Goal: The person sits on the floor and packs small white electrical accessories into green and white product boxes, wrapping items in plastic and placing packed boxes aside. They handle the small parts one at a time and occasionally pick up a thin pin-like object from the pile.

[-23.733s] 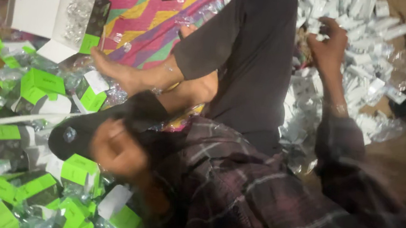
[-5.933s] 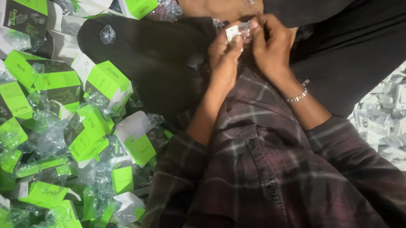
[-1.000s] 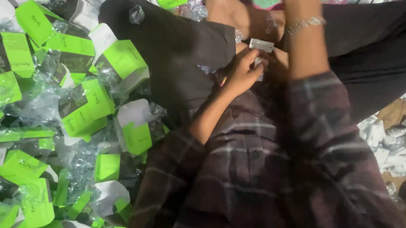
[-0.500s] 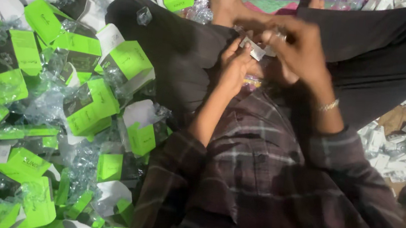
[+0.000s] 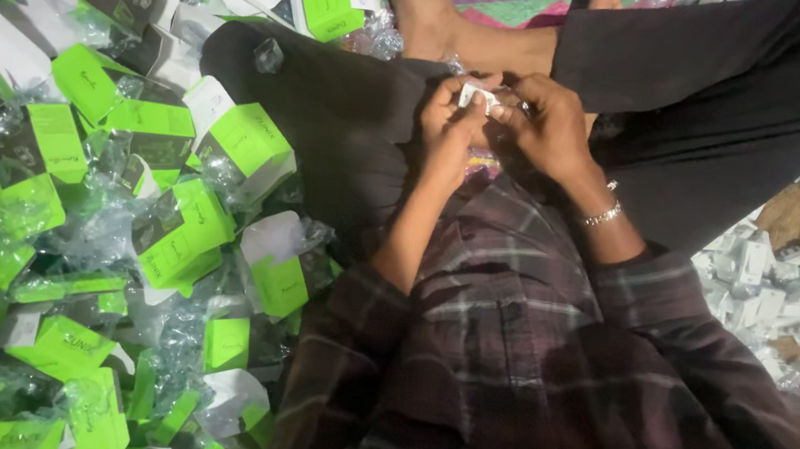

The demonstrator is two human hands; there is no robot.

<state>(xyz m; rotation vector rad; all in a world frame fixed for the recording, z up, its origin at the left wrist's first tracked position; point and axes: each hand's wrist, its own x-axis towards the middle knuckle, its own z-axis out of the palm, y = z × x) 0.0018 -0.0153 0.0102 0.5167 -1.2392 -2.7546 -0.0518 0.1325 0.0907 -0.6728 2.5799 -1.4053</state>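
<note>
Small white piece [image 5: 478,95] | pinched by left hand [image 5: 448,121] and right hand [image 5: 549,121] fingers | over lap

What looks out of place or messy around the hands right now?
Nothing looks damaged. Both hands, left hand and right hand, pinch a small white item over the lap. Green-and-white boxes and clear wrappers lie jumbled at all angles, one wrapper scrap stranded on the black trouser leg.
</note>
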